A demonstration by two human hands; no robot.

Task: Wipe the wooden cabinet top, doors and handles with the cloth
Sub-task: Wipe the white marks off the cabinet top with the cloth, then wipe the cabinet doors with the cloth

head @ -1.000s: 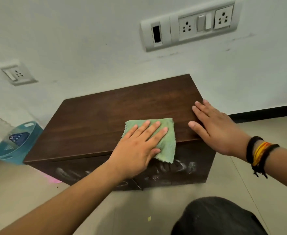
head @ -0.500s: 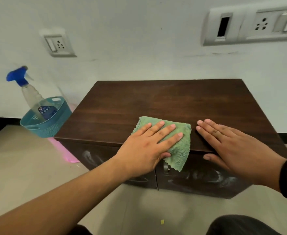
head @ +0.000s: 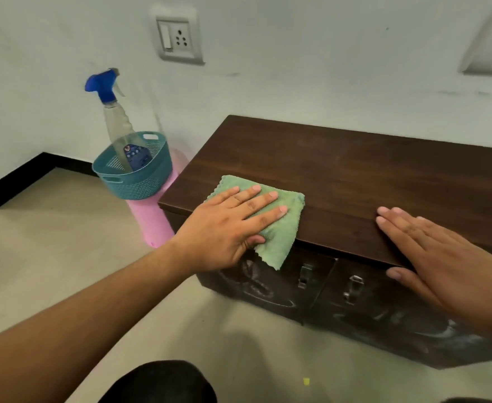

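Both hands lie flat and open on the cabinet (head: 355, 170) top: the left hand (head: 227, 225) presses the cloth (head: 285, 228) at the near left edge, one corner hanging over a door; the right hand (head: 442, 257) rests bare at the near right.

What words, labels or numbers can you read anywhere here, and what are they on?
No text here is legible.
Spray bottle in the teal basket: a dark blue label, print too small and blurred to read.
Wall socket: no markings visible.

Both hands (head: 233, 228) (head: 442, 257) flat — fingers (head: 256, 196) spread
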